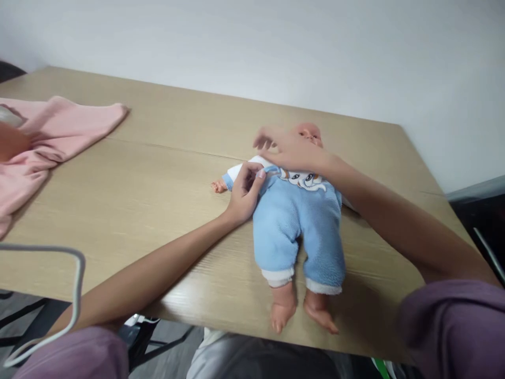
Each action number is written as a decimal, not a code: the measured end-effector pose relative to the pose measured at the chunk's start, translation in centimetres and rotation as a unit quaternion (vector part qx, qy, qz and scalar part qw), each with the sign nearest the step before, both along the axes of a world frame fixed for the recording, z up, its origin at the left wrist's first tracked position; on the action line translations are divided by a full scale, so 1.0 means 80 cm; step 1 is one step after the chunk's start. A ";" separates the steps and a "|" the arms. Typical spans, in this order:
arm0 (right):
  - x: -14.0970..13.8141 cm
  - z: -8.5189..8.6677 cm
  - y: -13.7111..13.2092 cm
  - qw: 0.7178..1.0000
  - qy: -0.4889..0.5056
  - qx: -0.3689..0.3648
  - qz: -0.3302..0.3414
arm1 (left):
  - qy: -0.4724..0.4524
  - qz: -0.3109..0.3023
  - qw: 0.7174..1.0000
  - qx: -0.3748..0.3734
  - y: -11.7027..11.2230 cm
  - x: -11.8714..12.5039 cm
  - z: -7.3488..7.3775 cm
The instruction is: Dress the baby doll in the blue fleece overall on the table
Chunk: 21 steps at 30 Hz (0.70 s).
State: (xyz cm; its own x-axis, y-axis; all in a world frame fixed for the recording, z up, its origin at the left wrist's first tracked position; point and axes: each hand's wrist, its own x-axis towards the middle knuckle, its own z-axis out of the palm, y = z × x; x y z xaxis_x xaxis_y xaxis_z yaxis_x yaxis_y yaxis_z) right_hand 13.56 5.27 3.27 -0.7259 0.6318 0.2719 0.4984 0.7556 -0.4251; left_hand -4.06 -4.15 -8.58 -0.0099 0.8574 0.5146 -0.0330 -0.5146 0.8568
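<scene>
A baby doll (310, 134) lies on its back on the table, bare feet toward me. It wears fuzzy light-blue overalls (276, 221) with white cuffs and a white animal face on the chest, over a white top with a blue cuff. My left hand (245, 196) is closed at the doll's side, thumb and fingers pinching the blue strap of the overalls. Above the doll's chest hovers my right hand (290, 150), slightly blurred, fingers loosely bent and apart, with nothing visible in it. My right hand and forearm hide the doll's lower face and much of its far shoulder.
A wooden table (165, 210) stands against a white wall (252, 47). On the left, a pink cloth (74, 123) lies crumpled, with a skin-coloured object (11, 142) partly on it. A white cable (81, 279) loops in the lower left foreground.
</scene>
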 end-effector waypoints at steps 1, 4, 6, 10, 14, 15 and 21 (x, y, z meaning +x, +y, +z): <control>-0.015 -0.002 0.019 0.994 -0.076 -0.044 0.069 | 0.007 0.003 1.000 0.011 -0.002 0.000 -0.001; -0.056 -0.018 0.061 0.949 -0.225 -0.099 0.198 | 0.028 0.006 0.998 0.051 -0.004 0.001 -0.006; -0.072 -0.035 0.076 0.943 -0.233 -0.093 0.221 | 0.044 0.010 0.996 0.074 -0.004 0.001 -0.008; -0.065 -0.058 0.079 0.958 -0.163 -0.078 0.222 | 0.057 0.010 0.994 0.090 -0.006 0.002 -0.007; -0.024 -0.046 0.051 0.982 0.011 -0.145 0.121 | 0.067 -0.002 0.993 0.095 -0.010 0.002 0.000; -0.013 -0.041 0.043 0.981 0.054 -0.163 0.086 | 0.073 -0.001 0.992 0.098 -0.011 0.001 0.002; 0.019 -0.034 0.016 0.959 0.172 -0.224 0.031 | 0.162 0.102 0.959 0.207 -0.019 -0.008 -0.004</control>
